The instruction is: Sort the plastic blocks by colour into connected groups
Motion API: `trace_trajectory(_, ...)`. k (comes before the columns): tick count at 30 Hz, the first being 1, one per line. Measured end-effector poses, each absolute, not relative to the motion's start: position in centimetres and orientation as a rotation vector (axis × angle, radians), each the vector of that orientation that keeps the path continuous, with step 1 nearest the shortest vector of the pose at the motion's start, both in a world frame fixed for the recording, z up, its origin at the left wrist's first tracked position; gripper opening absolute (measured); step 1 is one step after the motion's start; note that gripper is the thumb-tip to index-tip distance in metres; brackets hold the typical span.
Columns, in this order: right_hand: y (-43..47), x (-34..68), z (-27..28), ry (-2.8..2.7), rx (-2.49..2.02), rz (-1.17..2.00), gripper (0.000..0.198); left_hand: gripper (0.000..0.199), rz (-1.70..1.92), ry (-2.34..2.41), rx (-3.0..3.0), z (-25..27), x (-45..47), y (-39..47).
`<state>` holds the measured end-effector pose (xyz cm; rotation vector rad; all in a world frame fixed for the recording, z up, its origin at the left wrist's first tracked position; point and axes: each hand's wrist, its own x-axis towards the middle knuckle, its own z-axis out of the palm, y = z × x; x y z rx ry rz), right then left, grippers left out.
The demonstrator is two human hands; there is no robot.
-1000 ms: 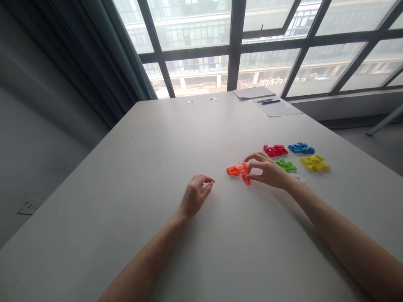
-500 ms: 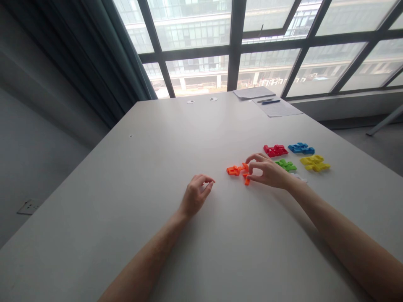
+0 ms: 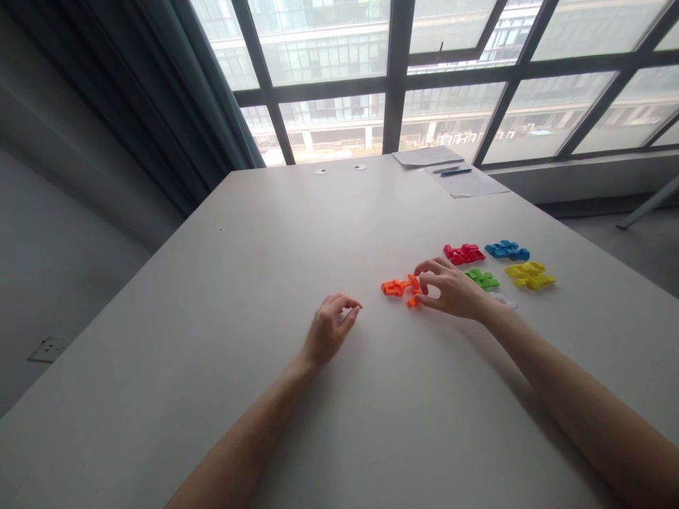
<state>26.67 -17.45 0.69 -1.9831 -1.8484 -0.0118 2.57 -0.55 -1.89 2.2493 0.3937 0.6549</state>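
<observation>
My right hand (image 3: pixel 450 290) is curved over the right end of a small cluster of orange plastic pieces (image 3: pixel 393 288). Its thumb and fingertips close around a small orange piece (image 3: pixel 412 302), which is partly hidden by the thumb. To the left, my left hand (image 3: pixel 327 329) rests on the white table, fingers curled and thumb tip close to the index fingertip. Nothing shows in that pinch. Just beyond my right hand lie green plastic pieces (image 3: pixel 482 278), partly covered by it, and white pieces (image 3: pixel 503 300) beside the wrist.
Red pieces (image 3: pixel 465 254), blue pieces (image 3: pixel 508 249) and yellow pieces (image 3: pixel 530 275) lie in separate groups on the right of the table (image 3: pixel 212 318). Papers (image 3: pixel 477 185) with a blue pen (image 3: pixel 456 172) are at the far edge, below the window. A dark curtain (image 3: pixel 159 92) hangs at left.
The small orange piece at my right thumb has turned and shifted slightly. My right hand has barely moved, and my left hand is still.
</observation>
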Motion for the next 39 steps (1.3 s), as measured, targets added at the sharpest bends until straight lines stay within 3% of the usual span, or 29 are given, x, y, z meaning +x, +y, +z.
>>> trace_trajectory(9, -17.4, 26.9, 0.0, -1.821, -2.007, -0.073, 0.023, 0.013, 0.655, 0.396, 2.250, -1.9, 2.6, -0.6)
trace_trajectory(22, -17.1, 26.7, -0.8, -1.784, -1.998, -0.124, 0.020, 0.013, 0.655, 0.391, 2.254, -1.9, 2.5, -0.5)
trace_trajectory(30, -17.1, 26.8, -1.3, -1.776, -2.039, -0.110, 0.040, 0.013, 0.651, 0.387, 2.256, -2.0, 2.6, -0.5)
trace_trajectory(39, -17.2, 27.2, -1.4, -1.833, -1.983, -0.050, 0.029, 0.013, 0.654, 0.384, 2.244, -2.0, 2.6, -0.5)
